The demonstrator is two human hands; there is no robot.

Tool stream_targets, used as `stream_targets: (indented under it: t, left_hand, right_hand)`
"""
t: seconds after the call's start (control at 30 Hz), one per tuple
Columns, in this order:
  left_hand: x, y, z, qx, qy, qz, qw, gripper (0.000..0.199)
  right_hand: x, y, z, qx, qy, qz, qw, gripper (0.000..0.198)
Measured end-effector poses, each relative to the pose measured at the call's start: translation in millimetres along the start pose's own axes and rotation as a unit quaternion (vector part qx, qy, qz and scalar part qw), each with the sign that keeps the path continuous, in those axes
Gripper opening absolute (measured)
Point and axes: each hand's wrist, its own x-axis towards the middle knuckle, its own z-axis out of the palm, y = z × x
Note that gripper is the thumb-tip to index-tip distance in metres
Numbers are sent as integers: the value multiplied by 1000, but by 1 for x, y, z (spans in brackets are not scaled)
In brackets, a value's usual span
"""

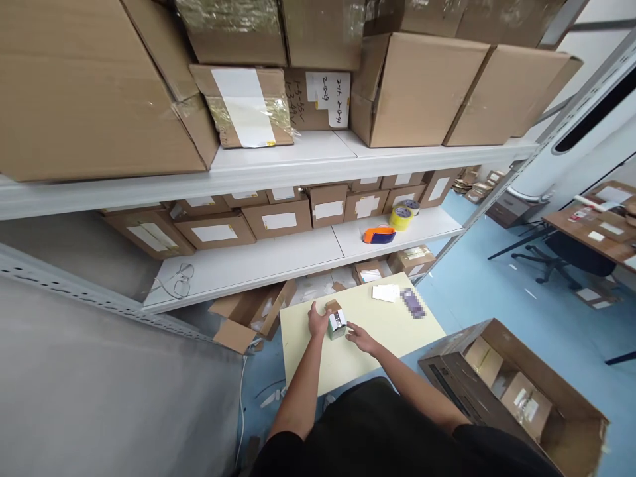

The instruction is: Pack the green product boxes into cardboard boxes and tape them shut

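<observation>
1. Small white-and-green box (337,330) on pale yellow table (308,358), center of frame, slightly low. Brown cardboard piece (332,305) right behind it; can't tell if attached.
2. Left hand (318,321) at box's left side, thumb up against it; can't tell if clamped.
3. Right hand (362,338) at box's right side, fingers apart, tips near its edge.
4. White paper (385,293) and purple item (413,303), blurred out, right of center on table.
5. Open carton (447,384), lower right.

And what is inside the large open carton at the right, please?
Inside the large open carton are smaller cardboard boxes, one with a white label. Anything beneath them is covered.
</observation>
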Motion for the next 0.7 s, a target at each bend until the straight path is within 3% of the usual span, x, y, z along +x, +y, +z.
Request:
stream_targets:
  t: [0.07, 0.17, 0.3, 0.5, 0.7]
  left_hand:
    - [-5, 4, -2, 38, 4, 16, 999, 43]
    - [-12, 8, 2, 71, -56, 36, 995, 21]
    - [-22, 3, 9, 42, -108, 2, 993, 34]
    - [-20, -13, 1, -127, -165, -4, 978, 34]
    - [-25, -35, -6, -101, -131, 11, 986, 56]
  right_hand:
    - [2, -4, 2, -1, 1, 2, 1000, 83]
    - [6, -13, 6, -29, -3, -13, 999, 79]
    - [13, -29, 12, -137, 31, -36, 989, 61]
    - [30, -47, 30, -308, 99, 29, 946, 51]
    - [34, -49, 32, -338, 117, 19, 934, 21]
